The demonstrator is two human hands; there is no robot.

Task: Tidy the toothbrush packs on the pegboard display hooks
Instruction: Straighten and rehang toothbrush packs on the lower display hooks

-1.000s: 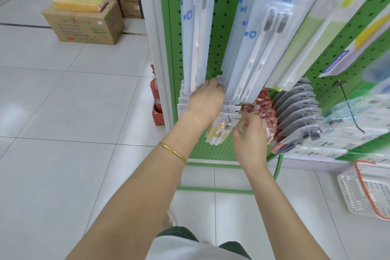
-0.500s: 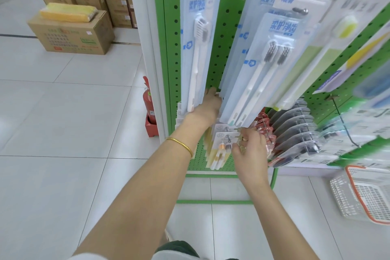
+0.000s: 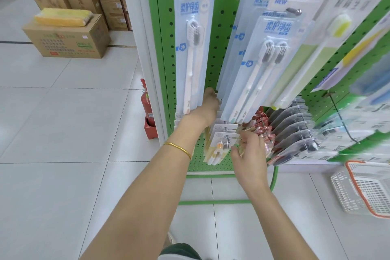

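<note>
**Both hands in among the lower packs**

Head view: the left hand (image 3: 207, 107), with a gold bangle (image 3: 178, 148) on its wrist, reaches under the tall single-brush pack (image 3: 193, 48) hanging at the left of the green pegboard (image 3: 213, 27); its fingers are hidden behind that pack and the twin-brush packs (image 3: 266, 59), so I cannot tell whether it grips anything or lies flat. The right hand (image 3: 250, 154) is lower and just right of it, the two hands apart; its thumb sits on the right edge of the small packs (image 3: 221, 143) on a lower hook and its fingers curl round behind them, pinching, though what lies under the fingertips is blurred. Red packs (image 3: 263, 126) and dark packs (image 3: 293, 129) fan out just beside that hand. The packs at the far right are smeared and cut by the frame edge; a white basket (image 3: 363, 188) on the floor is cut off too.

Against half a second ago, both hands sit in nearly the same spots; the left has slid slightly deeper behind the tall packs.
</note>
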